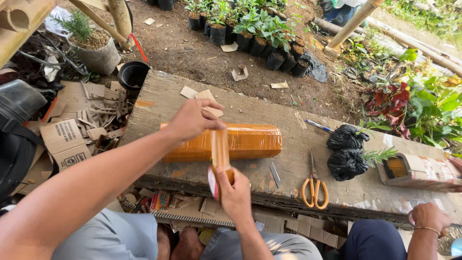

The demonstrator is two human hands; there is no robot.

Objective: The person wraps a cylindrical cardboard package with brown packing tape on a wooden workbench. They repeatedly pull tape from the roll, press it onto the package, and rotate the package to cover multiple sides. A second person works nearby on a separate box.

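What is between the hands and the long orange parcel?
Nothing visible. The left hand rests on the orange parcel; the right hand holds a tape roll, its tape strip stretched up to the left hand.

Tape roll (214, 182) mostly behind right hand (234, 192); box (423, 171) edge-cropped.

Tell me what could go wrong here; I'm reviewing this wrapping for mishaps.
The stretched strip of clear tape between the left hand and right hand might twist and stick to itself. The long orange tape-wrapped package is pinned at one end only, so it may roll. The small grey blade and orange-handled scissors lie close to the right hand's grip.
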